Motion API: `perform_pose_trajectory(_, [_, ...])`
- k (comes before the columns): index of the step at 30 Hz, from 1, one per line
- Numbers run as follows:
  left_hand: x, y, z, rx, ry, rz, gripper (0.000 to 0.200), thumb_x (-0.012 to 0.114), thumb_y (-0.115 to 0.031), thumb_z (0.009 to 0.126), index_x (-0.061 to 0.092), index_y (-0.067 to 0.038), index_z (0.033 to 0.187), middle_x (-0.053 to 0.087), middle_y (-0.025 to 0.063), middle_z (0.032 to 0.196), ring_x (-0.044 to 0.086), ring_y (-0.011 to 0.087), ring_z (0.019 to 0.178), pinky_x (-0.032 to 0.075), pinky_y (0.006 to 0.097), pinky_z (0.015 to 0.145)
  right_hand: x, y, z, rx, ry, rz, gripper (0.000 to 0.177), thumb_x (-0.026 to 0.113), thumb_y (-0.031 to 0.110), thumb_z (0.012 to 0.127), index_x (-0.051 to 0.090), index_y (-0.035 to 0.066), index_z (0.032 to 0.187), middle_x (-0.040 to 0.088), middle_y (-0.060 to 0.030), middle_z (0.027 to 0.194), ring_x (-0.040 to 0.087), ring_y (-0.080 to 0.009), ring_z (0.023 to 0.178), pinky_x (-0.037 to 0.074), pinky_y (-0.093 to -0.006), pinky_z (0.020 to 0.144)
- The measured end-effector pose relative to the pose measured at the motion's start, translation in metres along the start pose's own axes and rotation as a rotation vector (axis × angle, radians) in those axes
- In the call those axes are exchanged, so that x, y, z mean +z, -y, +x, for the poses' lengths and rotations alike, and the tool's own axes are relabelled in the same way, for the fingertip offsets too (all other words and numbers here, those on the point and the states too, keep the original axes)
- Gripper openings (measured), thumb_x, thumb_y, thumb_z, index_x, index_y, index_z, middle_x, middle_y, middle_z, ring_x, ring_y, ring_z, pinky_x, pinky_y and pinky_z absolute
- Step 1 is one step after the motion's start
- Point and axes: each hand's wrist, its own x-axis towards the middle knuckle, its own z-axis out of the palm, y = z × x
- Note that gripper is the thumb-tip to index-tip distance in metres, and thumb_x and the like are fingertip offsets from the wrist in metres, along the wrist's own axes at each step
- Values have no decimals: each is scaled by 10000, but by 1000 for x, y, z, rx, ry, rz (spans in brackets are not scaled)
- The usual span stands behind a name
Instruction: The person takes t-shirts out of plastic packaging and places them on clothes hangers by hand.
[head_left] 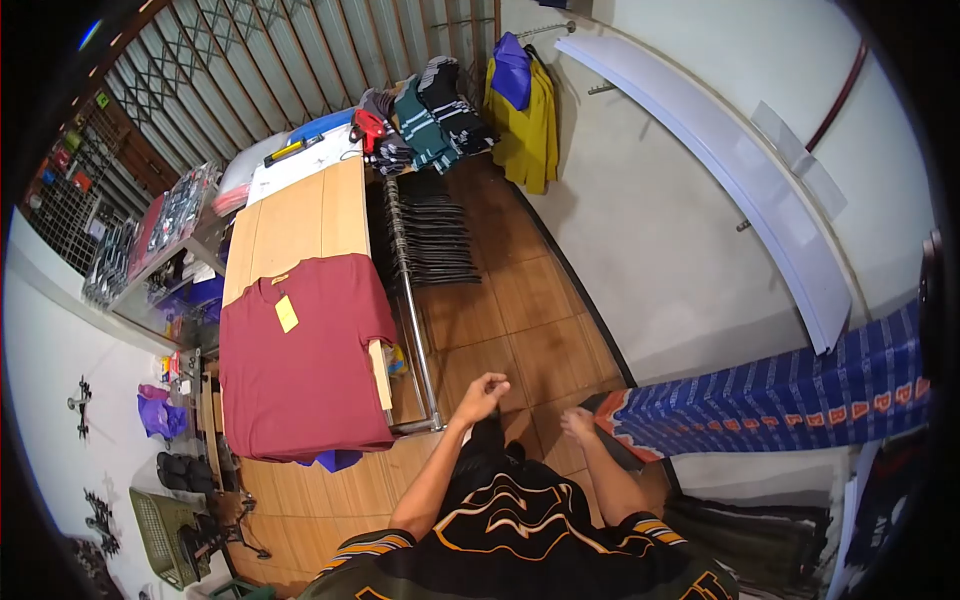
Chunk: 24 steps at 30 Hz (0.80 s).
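A maroon T-shirt (310, 365) with a yellow tag (286, 313) at its neck lies spread over the near end of a wooden table (300, 215). To the right of the shirt, above the floor, my left hand (484, 395) is raised with its fingers curled and close together; what they hold, if anything, is too small to tell. My right hand (578, 424) hangs beside a blue patterned cloth (760, 400), with its fingers curled in. Neither hand touches the shirt.
A metal rail (412, 320) runs along the table's right side, with black hangers (440, 235) on it. Folded clothes (425, 120) are piled at the far end. Yellow garments (525, 135) hang on the wall. A green basket (160, 535) is at the lower left.
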Motion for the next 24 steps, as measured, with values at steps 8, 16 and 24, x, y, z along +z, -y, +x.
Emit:
perform_pose_trajectory(8, [-62, 2, 114, -136, -488, -419, 402, 680, -248, 949, 590, -11, 1261, 673, 83, 1079, 653, 177, 972, 517, 295, 809, 88, 177, 43, -39, 203, -215, 284, 593, 249, 953, 635, 93, 1186, 696, -110, 1142, 681, -233, 967, 534, -406, 832])
perform_pose_trajectory(16, [-135, 54, 223, -302, -811, -928, 443, 693, -228, 941, 545, -24, 1306, 625, 46, 1125, 614, 169, 979, 487, 296, 798, 162, 295, 101, 75, 276, -197, 301, 561, 233, 969, 615, 63, 1211, 679, -124, 1196, 667, -244, 1027, 525, -416, 884])
perform_pose_trajectory(24, [-164, 74, 259, -415, -867, -896, 843, 568, -545, 965, 214, -73, 1566, 205, 95, 1629, 260, 248, 1467, 238, 426, 1186, 215, 332, 149, 147, 376, -166, 333, 548, 241, 991, 567, 57, 1268, 651, -126, 1251, 641, -253, 1095, 512, -407, 909])
